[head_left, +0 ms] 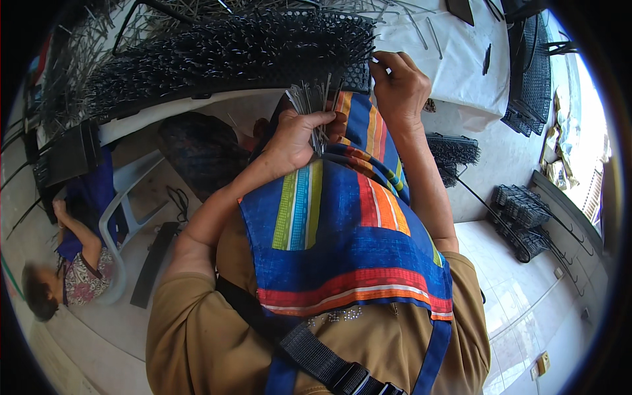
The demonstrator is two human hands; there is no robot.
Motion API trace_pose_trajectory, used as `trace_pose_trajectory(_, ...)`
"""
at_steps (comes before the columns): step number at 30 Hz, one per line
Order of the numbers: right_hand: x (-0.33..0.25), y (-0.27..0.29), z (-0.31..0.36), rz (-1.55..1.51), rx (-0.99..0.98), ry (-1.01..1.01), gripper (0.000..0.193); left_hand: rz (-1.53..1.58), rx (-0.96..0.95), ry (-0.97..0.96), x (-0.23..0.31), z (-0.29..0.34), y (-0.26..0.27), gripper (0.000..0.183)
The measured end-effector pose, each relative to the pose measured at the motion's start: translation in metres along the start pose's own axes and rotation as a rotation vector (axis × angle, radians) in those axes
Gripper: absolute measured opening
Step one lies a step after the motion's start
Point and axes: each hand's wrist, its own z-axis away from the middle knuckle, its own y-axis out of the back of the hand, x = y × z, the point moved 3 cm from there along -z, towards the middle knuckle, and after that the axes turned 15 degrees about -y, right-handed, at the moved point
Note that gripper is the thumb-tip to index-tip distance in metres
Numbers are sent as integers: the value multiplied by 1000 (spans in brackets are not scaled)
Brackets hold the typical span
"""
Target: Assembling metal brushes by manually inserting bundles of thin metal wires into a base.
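Note:
My left hand point(291, 139) is closed round a bundle of thin metal strips point(304, 99), held upright over my lap just in front of a black perforated rack point(361, 78). Rows of dark thin pieces point(224, 56) stand up densely from the rack, thinning out toward its right end. At that right end, my right hand point(403, 85) is raised with thumb and fingers pinched together close to the rack's edge. Whatever sits between those fingertips is too small to make out.
Loose metal strips point(421, 29) lie scattered on a white-covered table point(464, 72) behind the rack. More black racks point(530, 72) stand at the right, with dark bundles point(520, 210) on the floor. At the left, another person point(82, 263) sits by a grey plastic chair point(118, 217).

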Motion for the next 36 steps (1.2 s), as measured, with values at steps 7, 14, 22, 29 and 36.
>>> trace_pose_trajectory(7, 14, -15, 36, -613, -583, -576, 15, 4, 18, -28, -2, 2, -4, 19)
trace_pose_trajectory(14, 14, -21, 52, -1092, -614, -837, 17, -45, -28, -63, 1, 5, -8, 25)
trace_pose_trajectory(22, 14, 13, 17, -944, -104, -525, 15, -102, -98, 1, -6, 14, 9, 19)
trace_pose_trajectory(29, 6, 18, -11, -487, 180, -18, 10, -178, -225, 27, -7, 20, 6, 16)
trace_pose_trajectory(36, 0, 10, -9, -277, 127, 207, 11, -56, -150, 3, -5, 18, 10, 16)
